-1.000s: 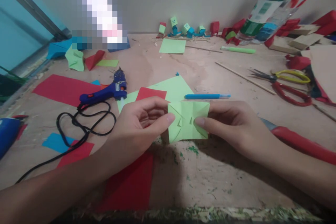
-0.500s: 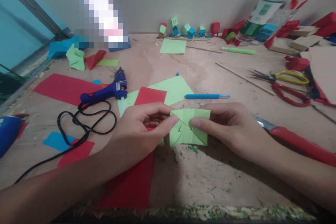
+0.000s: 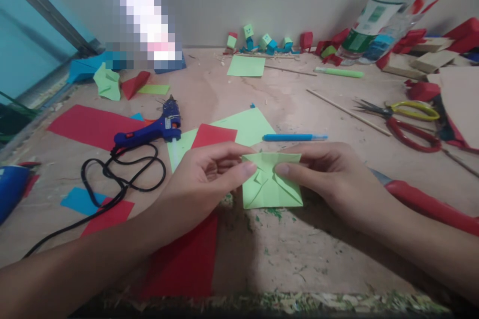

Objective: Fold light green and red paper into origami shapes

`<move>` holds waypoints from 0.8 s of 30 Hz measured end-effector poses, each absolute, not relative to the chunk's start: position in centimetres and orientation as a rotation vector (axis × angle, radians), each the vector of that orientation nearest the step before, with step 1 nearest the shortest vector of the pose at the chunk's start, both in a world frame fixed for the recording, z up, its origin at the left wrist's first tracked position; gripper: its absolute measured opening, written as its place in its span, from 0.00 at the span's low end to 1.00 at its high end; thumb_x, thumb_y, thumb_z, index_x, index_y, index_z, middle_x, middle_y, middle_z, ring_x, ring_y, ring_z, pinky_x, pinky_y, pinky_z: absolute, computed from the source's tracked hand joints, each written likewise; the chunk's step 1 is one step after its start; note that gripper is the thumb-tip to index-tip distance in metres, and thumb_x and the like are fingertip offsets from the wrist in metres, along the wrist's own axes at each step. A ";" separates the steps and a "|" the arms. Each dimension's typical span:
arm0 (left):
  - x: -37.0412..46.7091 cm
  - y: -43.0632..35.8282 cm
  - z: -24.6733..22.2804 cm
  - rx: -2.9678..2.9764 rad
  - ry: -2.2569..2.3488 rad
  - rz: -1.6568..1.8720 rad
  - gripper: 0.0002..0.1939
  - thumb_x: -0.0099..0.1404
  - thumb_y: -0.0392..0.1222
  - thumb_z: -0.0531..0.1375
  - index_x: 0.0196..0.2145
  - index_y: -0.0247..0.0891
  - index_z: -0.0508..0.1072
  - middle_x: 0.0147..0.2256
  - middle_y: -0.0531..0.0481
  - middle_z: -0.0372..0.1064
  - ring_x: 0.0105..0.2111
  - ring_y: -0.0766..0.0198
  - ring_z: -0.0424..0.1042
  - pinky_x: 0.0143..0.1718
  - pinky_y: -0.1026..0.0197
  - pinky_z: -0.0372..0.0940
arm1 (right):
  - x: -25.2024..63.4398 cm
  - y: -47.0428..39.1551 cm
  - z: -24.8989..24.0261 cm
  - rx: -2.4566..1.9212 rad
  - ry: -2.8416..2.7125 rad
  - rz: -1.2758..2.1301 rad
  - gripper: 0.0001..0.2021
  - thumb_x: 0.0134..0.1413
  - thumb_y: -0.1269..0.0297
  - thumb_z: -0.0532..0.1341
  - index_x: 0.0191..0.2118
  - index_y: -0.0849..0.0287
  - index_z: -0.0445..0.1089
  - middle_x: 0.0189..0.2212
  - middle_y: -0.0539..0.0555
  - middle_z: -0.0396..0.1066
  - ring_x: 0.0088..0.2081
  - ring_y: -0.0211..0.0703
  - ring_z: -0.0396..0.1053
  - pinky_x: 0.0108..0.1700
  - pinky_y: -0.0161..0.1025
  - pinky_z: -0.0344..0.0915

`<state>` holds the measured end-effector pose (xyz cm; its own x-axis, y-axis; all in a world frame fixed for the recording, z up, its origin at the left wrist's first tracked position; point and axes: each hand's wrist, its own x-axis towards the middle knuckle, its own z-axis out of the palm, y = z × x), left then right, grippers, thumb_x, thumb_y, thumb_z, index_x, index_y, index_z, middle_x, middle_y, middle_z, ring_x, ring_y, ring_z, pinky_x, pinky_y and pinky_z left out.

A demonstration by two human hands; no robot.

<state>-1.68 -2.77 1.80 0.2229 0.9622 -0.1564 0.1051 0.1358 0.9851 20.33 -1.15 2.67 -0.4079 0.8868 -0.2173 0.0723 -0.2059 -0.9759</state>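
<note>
Between my two hands is a small folded square of light green paper (image 3: 271, 189), with creases and flaps facing me. My left hand (image 3: 209, 174) pinches its left edge, thumb in front and fingers behind. At the right edge my right hand (image 3: 329, 174) grips it the same way, its thumb on a flap. The fingertips behind the paper are hidden. Just beyond the hands lie a red paper piece (image 3: 215, 135) on larger green paper (image 3: 254, 127) and a blue pen (image 3: 294, 137). A long red paper strip (image 3: 187, 264) lies under my left forearm.
A blue glue gun (image 3: 153, 129) with a looped black cord (image 3: 123, 187) lies at left. To the right are yellow-and-red-handled scissors (image 3: 407, 122), a thin stick (image 3: 348, 112) and a red-handled tool (image 3: 430, 202). Small paper figures (image 3: 265, 41) and plastic bottles (image 3: 364, 30) stand at the back.
The folded green paper has opened flatter and looks a little wider, its right side shifting slightly right. Both hands keep their hold on its edges.
</note>
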 end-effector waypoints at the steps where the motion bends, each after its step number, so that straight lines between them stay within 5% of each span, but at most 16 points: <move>1: -1.6 -2.8 1.8 1.257 1.157 0.867 0.11 0.65 0.46 0.68 0.43 0.40 0.83 0.32 0.50 0.80 0.31 0.64 0.77 0.29 0.67 0.70 | 20.3 -1.2 2.7 -1.166 -1.446 1.659 0.08 0.56 0.63 0.72 0.42 0.52 0.86 0.39 0.53 0.84 0.41 0.49 0.79 0.43 0.43 0.75; 8: -1.4 -2.5 1.8 1.184 1.159 0.933 0.06 0.63 0.39 0.69 0.39 0.42 0.83 0.31 0.52 0.80 0.29 0.66 0.77 0.28 0.69 0.68 | 20.4 -1.3 2.3 -1.164 -1.434 1.659 0.10 0.59 0.62 0.71 0.45 0.49 0.85 0.42 0.54 0.84 0.43 0.50 0.79 0.47 0.45 0.76; 14: -2.2 -2.6 1.6 1.168 1.074 0.952 0.06 0.68 0.40 0.65 0.41 0.43 0.83 0.36 0.50 0.80 0.35 0.62 0.79 0.31 0.66 0.70 | 20.8 -1.4 1.8 -1.129 -1.380 1.636 0.07 0.60 0.63 0.71 0.43 0.45 0.86 0.42 0.51 0.84 0.43 0.43 0.79 0.46 0.38 0.73; 19: -1.8 -2.4 1.8 1.114 1.021 0.850 0.19 0.67 0.39 0.65 0.55 0.43 0.72 0.29 0.54 0.75 0.26 0.66 0.74 0.27 0.66 0.68 | 20.5 -1.3 2.3 -1.141 -1.280 1.719 0.09 0.61 0.63 0.70 0.46 0.52 0.84 0.36 0.52 0.82 0.36 0.41 0.76 0.37 0.37 0.70; 24: -1.2 -2.7 1.7 1.178 1.102 0.892 0.19 0.66 0.36 0.66 0.47 0.46 0.61 0.25 0.61 0.69 0.21 0.69 0.71 0.25 0.69 0.67 | 20.4 -1.4 2.4 -1.057 -1.192 1.873 0.08 0.57 0.66 0.72 0.42 0.56 0.83 0.30 0.50 0.79 0.30 0.36 0.71 0.32 0.32 0.65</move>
